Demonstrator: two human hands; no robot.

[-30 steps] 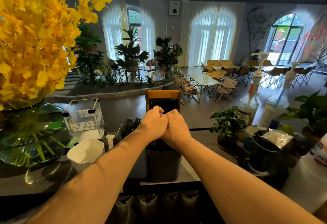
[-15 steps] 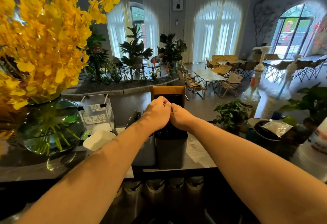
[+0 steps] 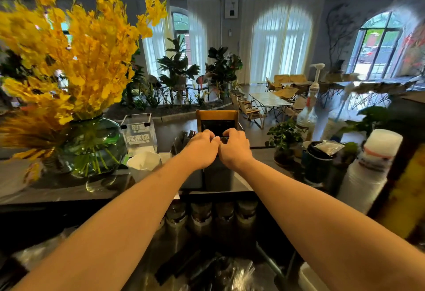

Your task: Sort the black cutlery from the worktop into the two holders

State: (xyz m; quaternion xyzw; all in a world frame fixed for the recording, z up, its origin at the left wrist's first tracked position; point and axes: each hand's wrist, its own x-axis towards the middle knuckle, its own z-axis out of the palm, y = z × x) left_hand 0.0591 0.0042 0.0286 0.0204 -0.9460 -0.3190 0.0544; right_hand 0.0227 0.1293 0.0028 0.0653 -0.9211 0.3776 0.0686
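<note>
reaching over the desk (image 3: pixel 57 189), both bare forearms out. left grip (image 3: pixel 202 148) and right grip (image 3: pixel 234 148) touch knuckle to knuckle right above the mouth of the dark holder (image 3: pixel 218 175). fingers on both are curled down and narrow. a dark sliver shows between the fingertips, and i cannot tell if either grip holds it. second holder (image 3: pixel 195 179) stands just left of the dark one, touching or nearly so, mostly hidden by the left forearm. black cutlery (image 3: pixel 181 139) stands upright in it. more dark pieces (image 3: pixel 181 267) lie on the lower worktop at the bottom edge, beside clear plastic wrap (image 3: pixel 232 272), too blurred to tell apart. white cup (image 3: pixel 143 162) and clear box (image 3: pixel 139 132) are left of the holders, then the green glass vase (image 3: pixel 92 146) of yellow flowers (image 3: pixel 80 49). wood-framed stand (image 3: pixel 217 116) is behind the grips. potted plant (image 3: pixel 285 134) and pump bottle (image 3: pixel 308 116) are to the right.
</note>
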